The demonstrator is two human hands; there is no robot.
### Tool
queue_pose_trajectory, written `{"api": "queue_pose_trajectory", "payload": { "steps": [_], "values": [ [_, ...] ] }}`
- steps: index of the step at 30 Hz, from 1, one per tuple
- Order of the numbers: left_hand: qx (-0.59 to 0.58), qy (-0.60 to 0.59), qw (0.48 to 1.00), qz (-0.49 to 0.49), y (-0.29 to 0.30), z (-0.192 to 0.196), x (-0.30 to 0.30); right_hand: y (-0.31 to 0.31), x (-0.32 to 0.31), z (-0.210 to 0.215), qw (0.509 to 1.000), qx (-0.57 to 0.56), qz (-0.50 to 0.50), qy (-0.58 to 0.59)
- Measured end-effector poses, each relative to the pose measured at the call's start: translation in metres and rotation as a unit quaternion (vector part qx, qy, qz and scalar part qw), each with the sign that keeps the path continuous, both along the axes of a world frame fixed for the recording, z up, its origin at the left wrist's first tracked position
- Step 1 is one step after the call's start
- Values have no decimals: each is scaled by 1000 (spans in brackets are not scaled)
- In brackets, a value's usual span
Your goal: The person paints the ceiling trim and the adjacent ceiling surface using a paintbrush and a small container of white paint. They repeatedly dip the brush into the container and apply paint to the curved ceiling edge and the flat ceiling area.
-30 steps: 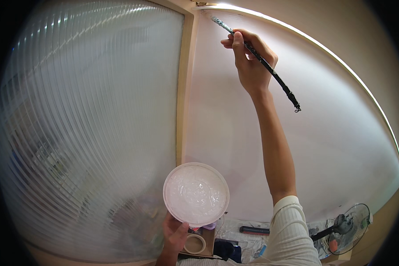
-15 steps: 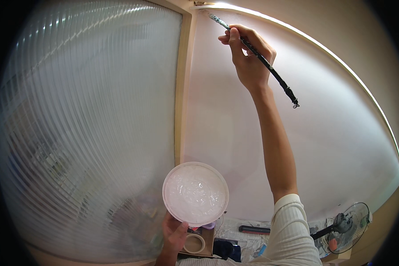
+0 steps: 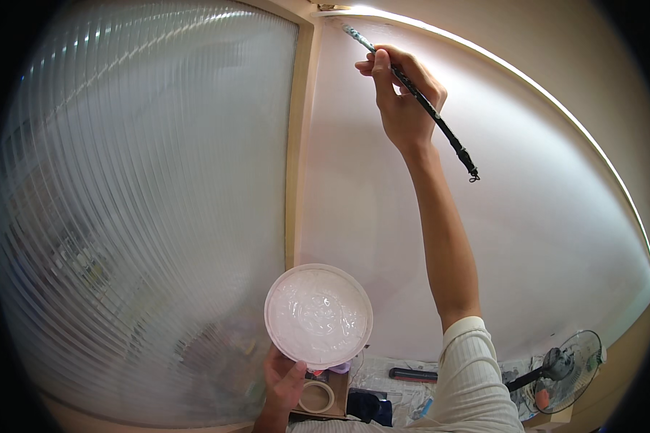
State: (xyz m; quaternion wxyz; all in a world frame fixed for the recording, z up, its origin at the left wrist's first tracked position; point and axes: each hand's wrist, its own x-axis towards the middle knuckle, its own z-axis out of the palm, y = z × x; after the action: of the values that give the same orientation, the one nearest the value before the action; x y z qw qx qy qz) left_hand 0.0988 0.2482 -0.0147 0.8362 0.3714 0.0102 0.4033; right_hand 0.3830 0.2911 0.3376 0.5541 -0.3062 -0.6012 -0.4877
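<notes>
High up, my right hand (image 3: 410, 94) pinches a long dark paintbrush (image 3: 435, 115) between thumb and fingers. Its whitish, paint-smeared tip points up and left at the pale wall (image 3: 368, 180), close to the top corner; whether the bristles touch the wall I cannot tell. The dark handle slants down to the right and ends in a small loop. Low in the middle, my left hand (image 3: 285, 375) grips a round white tub (image 3: 269, 317) by its lower edge. Glossy pale pinkish-white paint (image 3: 318, 314) with swirled ridges shows inside it.
A ribbed glass panel (image 3: 152, 216) in a wooden frame (image 3: 294, 180) stands left of the wall. A bright light strip (image 3: 513, 68) runs along the wall's top. Below are a fan (image 3: 567, 369), a roll of tape (image 3: 330, 393), and papers (image 3: 372, 372) spread out.
My right hand and the paintbrush have shifted slightly down, the handle's end also a little left. My left hand and the tub stay in place.
</notes>
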Motion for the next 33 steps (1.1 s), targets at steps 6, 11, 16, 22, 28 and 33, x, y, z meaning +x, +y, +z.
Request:
{"api": "queue_pose_trajectory", "payload": {
  "steps": [6,11,16,22,28,33],
  "values": [
    [-3,0,1000,-7,0,0,0,-1,1,-1,1000,-2,11,11],
    [-6,1,1000,-3,0,-1,0,-2,1,-2,1000,1,7,11],
    [-29,-13,999,2,-3,6,0,0,3,-2,1000,6,16,9],
    [-6,4,1000,1,-1,0,0,-2,3,-3,1000,8,11,12],
    [0,7,1000,4,0,0,0,-8,-2,-7,1000,8,-19,23],
    [-5,7,1000,2,-1,0,-1,-6,-1,-12,1000,-8,9,22]
  ]
}}
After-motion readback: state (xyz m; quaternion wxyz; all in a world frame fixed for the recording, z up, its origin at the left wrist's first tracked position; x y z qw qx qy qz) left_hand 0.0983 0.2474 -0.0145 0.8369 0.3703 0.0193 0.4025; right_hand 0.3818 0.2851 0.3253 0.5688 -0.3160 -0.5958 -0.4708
